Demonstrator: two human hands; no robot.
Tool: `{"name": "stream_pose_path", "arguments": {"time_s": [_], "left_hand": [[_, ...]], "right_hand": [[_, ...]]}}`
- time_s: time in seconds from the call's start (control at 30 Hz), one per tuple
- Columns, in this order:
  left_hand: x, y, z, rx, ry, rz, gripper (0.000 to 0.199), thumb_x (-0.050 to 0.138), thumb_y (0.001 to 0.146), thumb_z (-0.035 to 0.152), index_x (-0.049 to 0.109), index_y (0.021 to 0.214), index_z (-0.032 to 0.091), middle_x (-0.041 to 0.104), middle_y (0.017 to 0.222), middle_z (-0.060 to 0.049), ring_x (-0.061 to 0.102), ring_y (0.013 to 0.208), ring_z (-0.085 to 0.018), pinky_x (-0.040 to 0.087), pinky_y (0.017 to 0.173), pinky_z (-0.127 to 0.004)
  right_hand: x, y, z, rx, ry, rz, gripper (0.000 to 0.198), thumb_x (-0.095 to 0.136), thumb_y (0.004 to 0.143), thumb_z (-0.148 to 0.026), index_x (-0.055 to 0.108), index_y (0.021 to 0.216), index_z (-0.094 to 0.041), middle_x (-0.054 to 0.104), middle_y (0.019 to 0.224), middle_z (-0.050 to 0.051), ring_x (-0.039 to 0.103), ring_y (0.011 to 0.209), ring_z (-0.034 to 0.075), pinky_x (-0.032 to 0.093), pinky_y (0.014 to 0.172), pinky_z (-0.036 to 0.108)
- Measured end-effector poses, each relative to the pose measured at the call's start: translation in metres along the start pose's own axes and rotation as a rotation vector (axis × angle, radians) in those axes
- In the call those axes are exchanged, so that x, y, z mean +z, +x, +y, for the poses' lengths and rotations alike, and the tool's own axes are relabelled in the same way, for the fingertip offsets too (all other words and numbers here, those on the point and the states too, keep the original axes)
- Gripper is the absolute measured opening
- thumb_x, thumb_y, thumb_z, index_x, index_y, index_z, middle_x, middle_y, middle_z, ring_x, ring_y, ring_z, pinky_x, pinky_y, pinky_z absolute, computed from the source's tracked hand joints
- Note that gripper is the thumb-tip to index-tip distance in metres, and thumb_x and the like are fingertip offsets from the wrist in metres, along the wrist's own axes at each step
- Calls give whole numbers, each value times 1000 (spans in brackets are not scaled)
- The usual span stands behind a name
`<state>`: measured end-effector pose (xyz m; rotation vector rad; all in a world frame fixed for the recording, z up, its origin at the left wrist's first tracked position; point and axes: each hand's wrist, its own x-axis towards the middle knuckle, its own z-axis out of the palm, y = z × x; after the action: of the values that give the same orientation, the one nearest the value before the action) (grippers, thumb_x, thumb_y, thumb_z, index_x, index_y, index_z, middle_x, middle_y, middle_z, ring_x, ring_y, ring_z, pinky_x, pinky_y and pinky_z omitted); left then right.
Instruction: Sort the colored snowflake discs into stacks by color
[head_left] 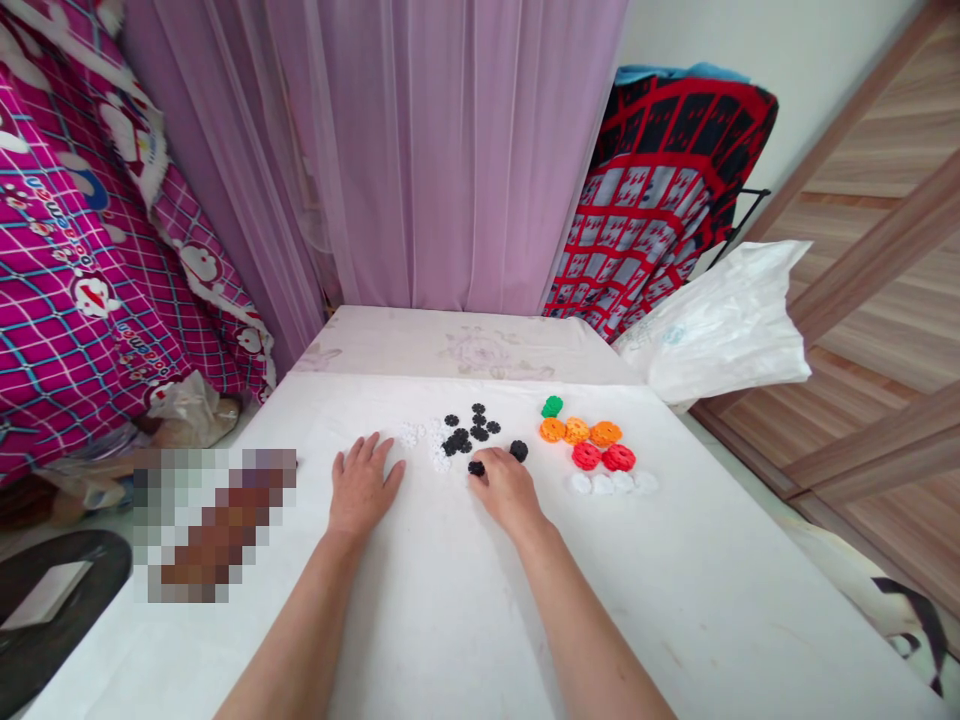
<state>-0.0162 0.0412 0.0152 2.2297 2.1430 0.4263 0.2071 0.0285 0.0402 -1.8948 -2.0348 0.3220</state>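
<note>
My left hand [365, 483] lies flat on the white table with its fingers spread, left of some loose white discs [439, 445]. Between thumb and fingers of my right hand [508, 487] is a small black notched disc [476, 468], held just above or on the tabletop; I cannot tell which. Several loose black discs [478, 433] lie scattered beyond it, partly over the white ones. A black stack [518, 451] stands close to the right hand's knuckles. Further right are a green stack [553, 407], orange stacks [577, 431], red stacks [586, 456] and white stacks [602, 485].
The white-covered table [442, 620] meets a purple curtain [465, 150] at its far end. A white plastic bag [720, 330] hangs by the right far corner. A blurred-out patch [225, 530] covers the left side. A dark round stool [82, 570] stands left of the table.
</note>
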Motion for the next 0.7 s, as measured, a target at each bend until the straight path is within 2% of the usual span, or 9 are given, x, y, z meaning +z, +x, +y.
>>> {"name": "stream_pose_path", "arguments": {"time_s": [0.17,0.27,0.47,0.7], "left_hand": [[0,0,0,-1,-2,6,47,39,92,41,52,133,22,46,146,-11,36,137,-31,26,111,-56],[0,0,0,3,7,0,48,37,93,41,51,134,20,45,147,-12,36,137,-31,25,111,-56],[-1,0,0,-2,12,-18,48,38,93,41,50,134,19,45,147,-11,35,138,-31,24,112,-55],[-1,0,0,-1,16,-4,48,38,93,41,52,134,20,46,146,-12,36,137,-31,25,111,-56]], "right_hand": [[10,-2,-4,57,18,6,32,54,80,-17,61,111,-21,68,104,4,61,94,17,43,82,27],[-1,-1,2,89,77,19,42,57,78,-19,55,119,-23,69,100,1,62,87,16,43,77,26],[-35,9,33,244,103,239,48,58,79,-27,49,126,-24,69,103,-1,62,86,17,42,73,28],[-39,15,45,272,72,204,50,59,78,-26,50,127,-25,69,105,0,62,86,18,42,74,30]]}}
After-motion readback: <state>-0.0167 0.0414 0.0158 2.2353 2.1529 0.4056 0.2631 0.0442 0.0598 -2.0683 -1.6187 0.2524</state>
